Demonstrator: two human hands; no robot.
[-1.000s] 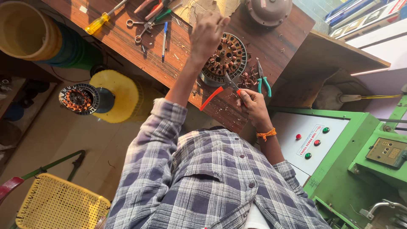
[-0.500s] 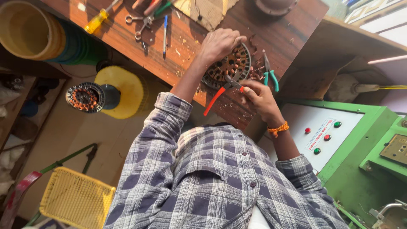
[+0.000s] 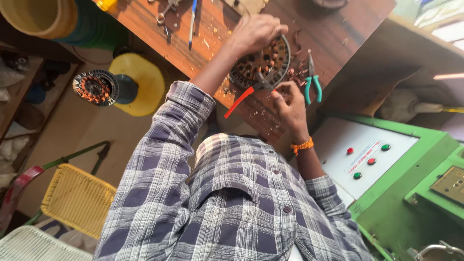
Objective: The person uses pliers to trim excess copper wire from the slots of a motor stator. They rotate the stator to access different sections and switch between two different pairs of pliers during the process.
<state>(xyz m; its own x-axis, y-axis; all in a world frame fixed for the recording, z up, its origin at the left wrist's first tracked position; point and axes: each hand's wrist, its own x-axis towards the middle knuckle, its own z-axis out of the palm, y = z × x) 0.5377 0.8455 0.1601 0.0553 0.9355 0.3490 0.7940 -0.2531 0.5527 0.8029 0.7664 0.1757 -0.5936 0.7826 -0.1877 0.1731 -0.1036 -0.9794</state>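
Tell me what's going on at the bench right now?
The person's left hand grips the top of a round copper-wound stator on the wooden bench. The right hand holds red-handled pliers against its near edge. Green-handled pliers lie beside it, untouched.

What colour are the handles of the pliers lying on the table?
Teal, on the pliers, head view.

A slanted white label strip (image 3: 362, 155) with red print sits among the buttons on the green machine's (image 3: 411, 212) white panel (image 3: 338, 166).
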